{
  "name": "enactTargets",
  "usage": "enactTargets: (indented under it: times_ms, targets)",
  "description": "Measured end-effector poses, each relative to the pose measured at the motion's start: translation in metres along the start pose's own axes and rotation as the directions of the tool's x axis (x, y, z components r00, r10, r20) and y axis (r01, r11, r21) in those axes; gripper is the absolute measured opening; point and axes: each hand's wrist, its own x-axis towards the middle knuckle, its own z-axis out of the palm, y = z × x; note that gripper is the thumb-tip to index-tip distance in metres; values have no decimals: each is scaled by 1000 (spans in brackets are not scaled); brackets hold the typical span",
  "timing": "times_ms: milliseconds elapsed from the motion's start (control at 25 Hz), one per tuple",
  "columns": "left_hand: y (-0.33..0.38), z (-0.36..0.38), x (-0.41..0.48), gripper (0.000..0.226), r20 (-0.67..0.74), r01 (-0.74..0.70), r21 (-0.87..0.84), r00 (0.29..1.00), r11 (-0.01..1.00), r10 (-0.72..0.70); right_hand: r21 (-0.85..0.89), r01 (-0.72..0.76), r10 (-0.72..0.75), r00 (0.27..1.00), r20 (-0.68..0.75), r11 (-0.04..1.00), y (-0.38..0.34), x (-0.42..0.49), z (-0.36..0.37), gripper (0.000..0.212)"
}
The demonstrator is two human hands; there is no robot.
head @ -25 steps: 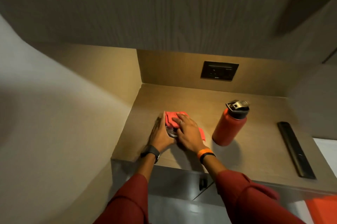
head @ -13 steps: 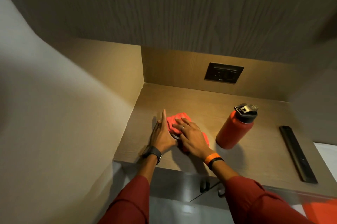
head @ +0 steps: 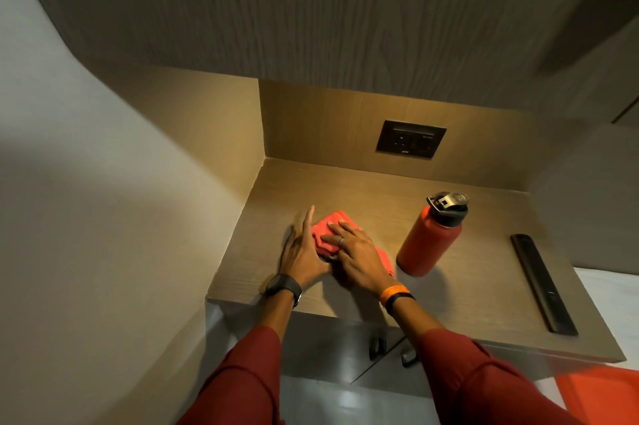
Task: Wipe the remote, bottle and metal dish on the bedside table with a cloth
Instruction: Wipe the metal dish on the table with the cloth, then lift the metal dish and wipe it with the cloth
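A red cloth covers the metal dish near the front left of the bedside table; only a dark sliver of the dish shows between my hands. My right hand lies on top of the cloth and presses it onto the dish. My left hand rests against the dish's left side, fingers straight, thumb tucked in at its rim. To the right, apart from my hands, stands a red bottle with a black and silver lid. A long black remote lies flat near the table's right edge.
A dark wall socket sits in the back panel. A wooden side panel closes the table's left, and a dark cabinet hangs overhead. Drawer handles show below the front edge. Something orange lies at the lower right.
My right hand has slid the cloth a little over the dish. My left hand stays at the dish's side. Bottle and remote have not moved; my head has shifted slightly.
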Motion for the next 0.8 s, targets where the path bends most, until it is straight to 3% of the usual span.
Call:
enactTargets:
  times_ms: [200,320,520,600,680,800]
  targets:
    - [-1,-2,-1,139,-27,-26,2,999,1000,26,294,8,22,995,-99,956,11,-28,9,38]
    - [0,1,-3,144,-33,-29,49,999,998,30,361,-10,68,987,-148,933,12,-43,5,39]
    - [-2,6,-2,128,-28,-34,82,999,996,36,523,-94,207,965,-163,847,8,-78,-1,42]
    - [-1,5,-6,129,-6,-60,76,998,995,61,732,-123,314,941,-130,670,6,-89,-8,40]
    - [8,6,-19,119,-24,-86,93,996,992,88,912,-102,395,916,-70,398,7,-101,-18,39]
    - [30,20,-56,71,-191,-197,-48,964,979,185,979,-10,468,877,107,-205,15,-131,-25,42]
